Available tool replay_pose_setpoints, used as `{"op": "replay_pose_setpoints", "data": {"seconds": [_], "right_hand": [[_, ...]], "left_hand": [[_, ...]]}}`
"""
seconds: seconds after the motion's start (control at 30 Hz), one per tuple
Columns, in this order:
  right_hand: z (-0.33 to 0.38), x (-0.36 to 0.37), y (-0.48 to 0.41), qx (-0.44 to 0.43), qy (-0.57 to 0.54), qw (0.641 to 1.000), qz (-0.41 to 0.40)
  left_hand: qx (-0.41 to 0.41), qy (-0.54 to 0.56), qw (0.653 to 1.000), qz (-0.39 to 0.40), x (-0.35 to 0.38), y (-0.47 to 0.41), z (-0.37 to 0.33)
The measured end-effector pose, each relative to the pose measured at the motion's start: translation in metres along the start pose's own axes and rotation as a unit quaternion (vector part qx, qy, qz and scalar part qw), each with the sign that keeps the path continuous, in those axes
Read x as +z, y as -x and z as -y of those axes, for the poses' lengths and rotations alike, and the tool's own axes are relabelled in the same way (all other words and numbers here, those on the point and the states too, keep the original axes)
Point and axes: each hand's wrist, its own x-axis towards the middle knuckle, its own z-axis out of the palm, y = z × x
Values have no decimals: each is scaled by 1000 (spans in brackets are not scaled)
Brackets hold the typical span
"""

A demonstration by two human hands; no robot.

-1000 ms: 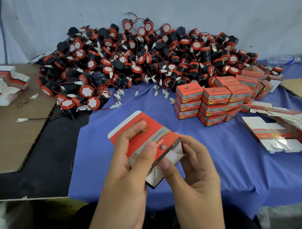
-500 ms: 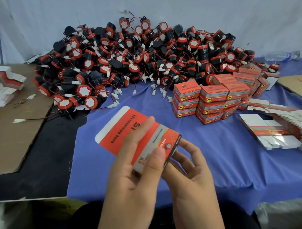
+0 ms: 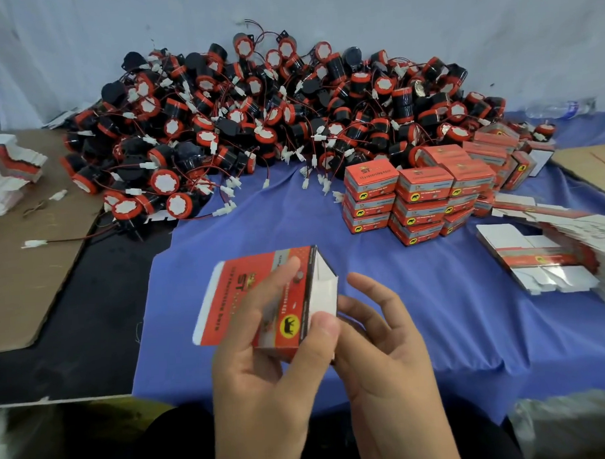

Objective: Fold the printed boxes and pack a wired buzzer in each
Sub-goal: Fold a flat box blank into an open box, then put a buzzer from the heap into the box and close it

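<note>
A red printed box (image 3: pixel 262 292), partly squared up with a white flap open at its right end, is held low in the middle above the blue cloth (image 3: pixel 417 311). My left hand (image 3: pixel 268 378) grips it, fingers on top and thumb at the right corner. My right hand (image 3: pixel 384 343) sits just right of the box, fingers spread and loosely bent by the white flap; its thumb is hidden, so its hold is unclear. A big heap of black and red wired buzzers (image 3: pixel 273 127) lies at the back.
Stacked closed red boxes (image 3: pixel 416 198) stand right of centre. Flat unfolded boxes (image 3: pixel 549 262) lie fanned at the right, another flat stack (image 3: pixel 7 171) at far left on brown cardboard (image 3: pixel 28 280). A plastic bottle (image 3: pixel 561 107) lies at the back right.
The box has turned from a flat sheet into an opened shape with its white end flap showing. My right hand has come out from under it to its right side.
</note>
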Motion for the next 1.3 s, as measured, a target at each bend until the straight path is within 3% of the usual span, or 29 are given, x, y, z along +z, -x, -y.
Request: {"op": "replay_pose_setpoints", "data": {"seconds": [0.2,0.33,0.43,0.57,0.73,0.8,0.9,1.0,1.07,1.13,1.2,1.3], "right_hand": [[4,2,2,46,-41,997,41],[4,-1,-1,113,-83,986,87],[1,-4,0,157,-114,972,137],[-14,-11,-1,41,-1,999,4],[-19,-8,3,-45,32,997,-47],[-13,-9,2,-85,36,995,-44],[0,-10,3,-123,59,989,57],[4,-13,5,-209,228,943,118],[4,-15,1,-246,361,890,134],[2,-13,-5,-262,462,828,179],[1,-11,-10,-268,506,792,214],[2,-10,-20,-276,550,754,229]], "left_hand": [[-30,102,994,-1,-5,-5,7],[-116,198,973,17,-5,-5,14],[-168,164,970,58,0,-1,15],[-213,72,970,93,-3,-3,20],[-269,72,951,136,-17,-9,21],[-278,66,950,124,-18,-8,24],[-295,55,951,79,-21,-6,29],[-275,0,958,82,-28,-15,28],[-218,12,974,59,-41,-21,33],[-167,-4,981,103,-45,-28,27],[-136,-59,980,135,-45,-32,25],[-129,-85,980,122,-48,-37,35]]}}
